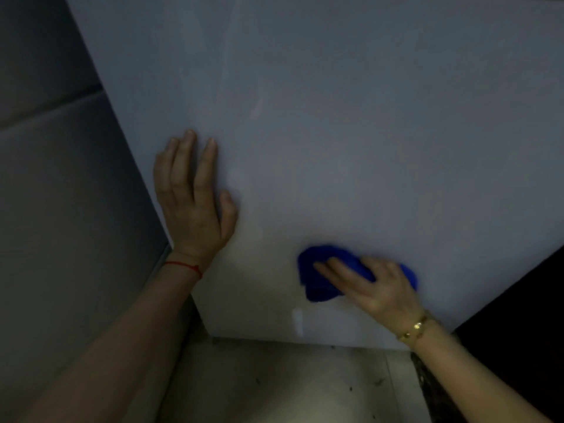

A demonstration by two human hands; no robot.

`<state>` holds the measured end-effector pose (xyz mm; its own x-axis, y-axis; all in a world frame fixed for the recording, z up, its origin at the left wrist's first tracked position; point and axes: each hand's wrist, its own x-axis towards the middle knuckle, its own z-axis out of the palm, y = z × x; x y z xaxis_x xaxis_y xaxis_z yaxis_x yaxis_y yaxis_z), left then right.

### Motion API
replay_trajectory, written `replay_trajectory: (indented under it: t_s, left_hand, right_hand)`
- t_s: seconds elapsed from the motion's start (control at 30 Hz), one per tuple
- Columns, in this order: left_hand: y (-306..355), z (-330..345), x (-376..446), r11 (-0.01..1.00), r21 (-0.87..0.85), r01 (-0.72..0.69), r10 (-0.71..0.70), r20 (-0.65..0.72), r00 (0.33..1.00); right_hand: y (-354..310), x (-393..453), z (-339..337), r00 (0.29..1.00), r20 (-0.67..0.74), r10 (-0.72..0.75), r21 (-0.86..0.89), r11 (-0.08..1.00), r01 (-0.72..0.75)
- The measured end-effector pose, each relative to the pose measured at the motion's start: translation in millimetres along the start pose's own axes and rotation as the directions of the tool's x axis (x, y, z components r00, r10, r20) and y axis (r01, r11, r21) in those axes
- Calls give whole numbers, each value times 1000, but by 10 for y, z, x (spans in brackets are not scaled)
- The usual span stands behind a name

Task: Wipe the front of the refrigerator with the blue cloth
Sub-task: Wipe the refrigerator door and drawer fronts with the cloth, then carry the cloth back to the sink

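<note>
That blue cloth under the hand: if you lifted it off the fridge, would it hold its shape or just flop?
Probably flop: the blue cloth is bunched into soft folds under the right hand. It looks light, since spread fingers alone pin it to the refrigerator front. It likely slides easily there; the surface looks smooth.

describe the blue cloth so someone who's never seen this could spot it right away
Start at the big pale refrigerator front that fills most of the view, then drop to its lower right area, just above the floor. There the right hand presses a bunched blue cloth against the panel. It is the only vivid blue thing here; the left hand lies flat and bare.
</note>
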<state>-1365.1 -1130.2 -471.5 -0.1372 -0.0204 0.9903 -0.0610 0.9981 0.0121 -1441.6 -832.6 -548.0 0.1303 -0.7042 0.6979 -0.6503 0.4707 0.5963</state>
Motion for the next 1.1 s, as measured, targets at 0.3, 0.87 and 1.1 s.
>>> replay_trajectory:
  t_s: [0.3, 0.87, 1.1]
  left_hand:
    - [-25, 43, -30, 1000, -29, 11, -11, -6, 1000]
    - [277, -748, 300, 967, -142, 211, -131, 434, 892]
    - [675, -1832, 1895, 719, -60, 692, -124, 969, 212]
  right_hand:
    - [256, 1293, -90, 826, -327, 459, 12, 876, -482]
    - [-2, 745, -1003, 646, 558, 521, 231, 650, -724]
    - [920, 1769, -2867, 8, 730, 684, 111, -106, -988]
